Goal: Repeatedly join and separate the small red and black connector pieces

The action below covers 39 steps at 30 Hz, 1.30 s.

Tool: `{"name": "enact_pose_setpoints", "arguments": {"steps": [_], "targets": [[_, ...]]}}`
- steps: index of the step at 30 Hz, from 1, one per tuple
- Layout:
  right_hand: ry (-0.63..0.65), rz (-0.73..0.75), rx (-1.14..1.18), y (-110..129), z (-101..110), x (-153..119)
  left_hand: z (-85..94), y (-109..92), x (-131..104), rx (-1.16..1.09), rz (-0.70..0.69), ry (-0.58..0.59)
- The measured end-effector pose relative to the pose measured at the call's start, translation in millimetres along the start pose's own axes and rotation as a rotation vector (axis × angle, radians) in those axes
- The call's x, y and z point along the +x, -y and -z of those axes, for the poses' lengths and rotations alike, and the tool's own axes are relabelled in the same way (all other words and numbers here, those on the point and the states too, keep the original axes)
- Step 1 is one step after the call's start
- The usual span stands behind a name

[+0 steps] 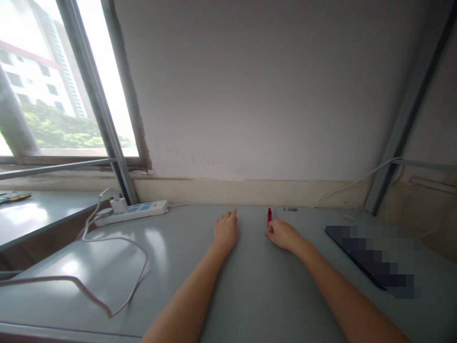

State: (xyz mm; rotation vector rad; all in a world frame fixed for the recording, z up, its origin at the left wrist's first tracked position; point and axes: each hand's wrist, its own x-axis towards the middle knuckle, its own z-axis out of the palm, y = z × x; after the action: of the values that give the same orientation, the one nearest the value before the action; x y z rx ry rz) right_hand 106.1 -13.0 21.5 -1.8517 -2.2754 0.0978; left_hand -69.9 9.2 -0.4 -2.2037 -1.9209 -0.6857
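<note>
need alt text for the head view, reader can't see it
A person's curled right hand touches or grips a small red object over a grey table; the left hand reaches forward beside it, palm down. A white power strip and a looping cable lie farther left, near a window.

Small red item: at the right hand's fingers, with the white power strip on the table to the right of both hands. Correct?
Not quite: in the head view, the white power strip is on the table to the left of both hands. The small red item is indeed at the right hand's fingers.
</note>
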Motion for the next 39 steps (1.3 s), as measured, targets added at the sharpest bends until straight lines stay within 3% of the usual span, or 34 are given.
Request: {"name": "enact_pose_setpoints", "arguments": {"steps": [5,10,13,17,27,39], "targets": [[-0.032,0.019,0.11,-1.1,-5.1,3.7,-1.7,3.6,4.6,-0.214,0.111,0.031],[-0.113,0.118,0.364,1.5,-10.7,8.3,-2.5,-2.5,8.5,-0.685,0.231,0.088],[-0.131,0.145,0.462,4.5,-13.2,10.4,4.7,-12.3,6.0,-1.007,0.334,0.154],[-0.137,0.155,0.577,7.0,-15.7,13.1,16.9,-22.0,-0.6,-1.234,0.373,0.208],[-0.203,0.172,0.685,5.0,-15.1,17.6,17.5,-22.5,-4.1,-1.351,0.328,0.277],[-0.223,0.184,0.734,5.1,-8.9,16.3,20.9,-24.0,-4.4,-1.391,0.383,0.297]]}}
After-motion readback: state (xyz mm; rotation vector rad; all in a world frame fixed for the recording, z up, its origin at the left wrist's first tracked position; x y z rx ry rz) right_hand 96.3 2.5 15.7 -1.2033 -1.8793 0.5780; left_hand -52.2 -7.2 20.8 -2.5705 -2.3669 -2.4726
